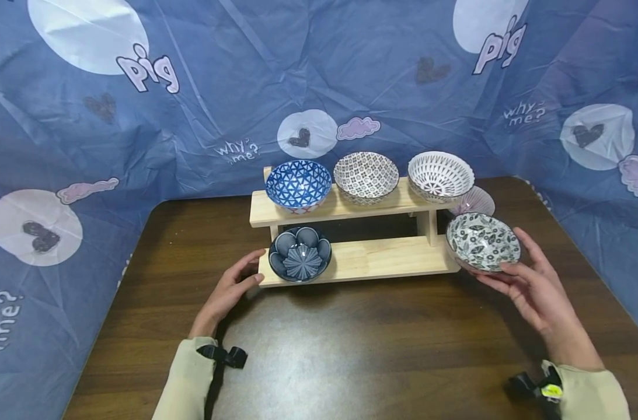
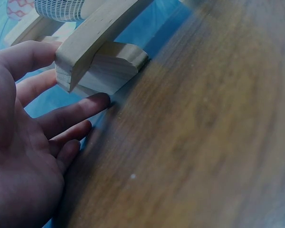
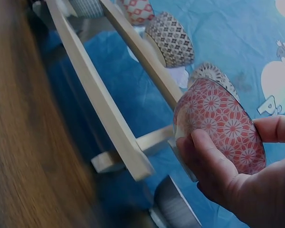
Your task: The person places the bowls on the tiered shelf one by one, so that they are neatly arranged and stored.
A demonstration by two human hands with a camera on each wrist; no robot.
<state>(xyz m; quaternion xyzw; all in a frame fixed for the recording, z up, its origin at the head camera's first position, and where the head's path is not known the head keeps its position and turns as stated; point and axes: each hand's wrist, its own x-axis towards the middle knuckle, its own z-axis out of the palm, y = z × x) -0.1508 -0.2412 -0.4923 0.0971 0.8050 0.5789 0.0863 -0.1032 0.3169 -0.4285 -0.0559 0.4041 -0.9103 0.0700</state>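
My right hand [image 1: 536, 289] holds a bowl [image 1: 483, 242] at the right end of a two-tier wooden shelf [image 1: 382, 258], thumb by the rim and fingers beneath. Black-and-white leaves pattern its inside; the right wrist view shows the bowl's red outside with pale flowers [image 3: 228, 126], tilted. My left hand [image 1: 228, 294] touches the lower board's left end with thumb and index finger, the other fingers loosely extended in the left wrist view. Beside it on that board sits a dark blue petal-patterned bowl [image 1: 300, 256].
The upper board carries a blue triangle-patterned bowl [image 1: 298, 185], a brown lattice-patterned bowl [image 1: 366, 177] and a white bowl with dark strokes [image 1: 440, 176]. Behind the shelf's right end is a pale pinkish ribbed bowl [image 1: 476, 202], partly hidden. A printed blue cloth [image 1: 219, 105] surrounds the brown table [image 1: 382, 344].
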